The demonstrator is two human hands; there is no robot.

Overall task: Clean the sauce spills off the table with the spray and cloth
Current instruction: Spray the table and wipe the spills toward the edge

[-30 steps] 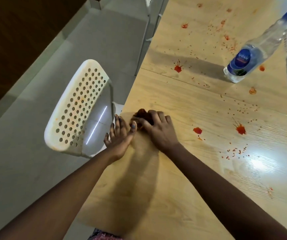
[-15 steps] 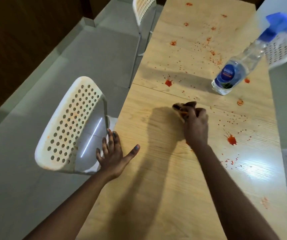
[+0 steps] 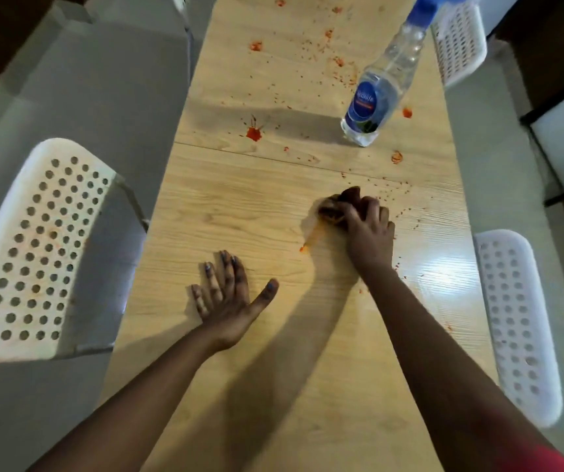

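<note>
My right hand (image 3: 367, 229) presses a small dark crumpled cloth (image 3: 333, 207) onto the light wooden table (image 3: 239, 206), right of the middle. An orange smear (image 3: 309, 241) trails from the cloth toward me. My left hand (image 3: 227, 294) lies flat on the table with fingers spread and holds nothing. A clear spray bottle (image 3: 381, 90) with a blue label and blue trigger stands farther back on the right. Red sauce spots dot the table: a splat (image 3: 254, 132) beyond the seam, blobs (image 3: 397, 156) near the bottle and fine specks around the cloth.
A white perforated chair (image 3: 40, 247) stands close to the table's left edge. Another white chair (image 3: 518, 321) stands at the right edge, and a third (image 3: 459, 39) at the far right behind the bottle. Grey floor lies on both sides.
My right hand has carried the cloth from the table's left edge to right of the middle, over a red spot, leaving an orange smear. My left hand has settled flat on the table.
</note>
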